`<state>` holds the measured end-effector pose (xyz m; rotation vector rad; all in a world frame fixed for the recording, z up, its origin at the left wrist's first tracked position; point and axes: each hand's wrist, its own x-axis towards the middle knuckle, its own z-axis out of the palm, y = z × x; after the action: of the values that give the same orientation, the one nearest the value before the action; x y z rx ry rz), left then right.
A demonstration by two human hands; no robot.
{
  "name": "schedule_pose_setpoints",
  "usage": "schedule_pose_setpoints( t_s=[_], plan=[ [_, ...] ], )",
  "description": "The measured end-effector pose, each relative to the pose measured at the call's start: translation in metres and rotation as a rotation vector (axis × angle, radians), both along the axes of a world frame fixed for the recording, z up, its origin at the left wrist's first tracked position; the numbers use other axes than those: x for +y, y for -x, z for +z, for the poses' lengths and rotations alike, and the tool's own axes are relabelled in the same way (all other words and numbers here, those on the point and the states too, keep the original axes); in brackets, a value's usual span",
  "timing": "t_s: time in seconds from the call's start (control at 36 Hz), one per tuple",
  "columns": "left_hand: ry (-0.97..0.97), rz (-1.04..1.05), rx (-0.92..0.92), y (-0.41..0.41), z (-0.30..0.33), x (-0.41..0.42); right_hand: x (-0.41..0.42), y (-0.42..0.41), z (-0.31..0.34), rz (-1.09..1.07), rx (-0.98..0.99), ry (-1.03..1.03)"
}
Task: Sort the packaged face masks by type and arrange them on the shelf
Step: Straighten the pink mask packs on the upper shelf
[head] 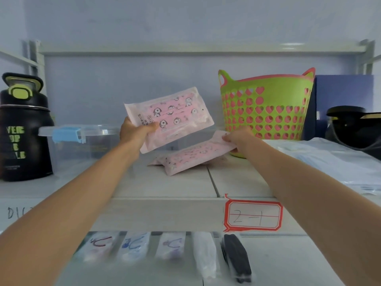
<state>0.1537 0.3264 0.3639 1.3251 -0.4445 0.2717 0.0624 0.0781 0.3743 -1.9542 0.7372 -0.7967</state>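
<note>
A storeroom or stock corner, by the look of it: pale metal shelving (165,213) stands against a plain bluish wall (144,21), and its front edge carries a red-framed label (253,216) handwritten "2-1" (more writing shows at the far left). Mixed goods share the shelf: a black bottle (24,129), a clear lidded box (80,141), a green basket (266,108).

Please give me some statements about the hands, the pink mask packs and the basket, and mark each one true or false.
1. The left hand holds a pink pack in the air. True.
2. The right hand is empty. False: it pinches the pink stack lying on the shelf.
3. The basket is green. True.
4. The bottle stands right of the basket. False: it stands at the far left.
</note>
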Motion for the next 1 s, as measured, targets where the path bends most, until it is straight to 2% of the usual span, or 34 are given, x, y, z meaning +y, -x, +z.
schedule_pose_setpoints(
  t_s=[0.17,0.33,0.42,0.47,0.53,0.61,0.72,0.78,0.86,0.92,0.94,1.0],
  plan=[
    [-0.104,-0.216,0.096,-0.004,0.0,0.007,-0.01,0.011,0.023,-0.002,-0.249,-0.21],
    [-0.182,-0.378,0.213,-0.003,0.001,0.008,-0.004,0.021,0.022,0.309,-0.529,-0.804],
    [-0.188,-0.381,0.271,-0.006,-0.001,0.007,0.004,0.018,0.01,0.412,-0.499,-0.846],
    [-0.194,-0.365,0.289,-0.005,-0.002,0.006,0.012,0.016,0.007,0.406,-0.497,-0.795],
    [-0.183,-0.364,0.299,-0.004,-0.002,0.007,0.012,0.012,0.011,0.303,-0.522,-0.709],
    [-0.156,-0.354,0.312,-0.003,-0.002,0.008,0.003,0.011,0.022,0.162,-0.496,-0.357],
    [-0.156,-0.317,0.306,-0.004,-0.005,0.009,-0.008,0.025,0.051,-0.022,-0.659,0.021],
    [-0.192,-0.287,0.291,-0.003,-0.008,0.008,-0.004,0.036,0.077,-0.09,-0.779,0.114],
    [-0.277,-0.244,0.259,-0.002,-0.01,0.006,0.006,0.054,0.106,0.006,-0.761,0.269],
    [-0.309,-0.251,0.243,0.0,-0.01,0.005,0.012,0.063,0.115,0.226,-0.677,0.311],
    [-0.321,-0.269,0.235,0.001,-0.01,0.005,0.017,0.066,0.116,0.337,-0.615,0.329],
    [-0.336,-0.294,0.218,0.004,-0.009,0.005,0.027,0.063,0.11,0.407,-0.38,0.48]
  ],
)
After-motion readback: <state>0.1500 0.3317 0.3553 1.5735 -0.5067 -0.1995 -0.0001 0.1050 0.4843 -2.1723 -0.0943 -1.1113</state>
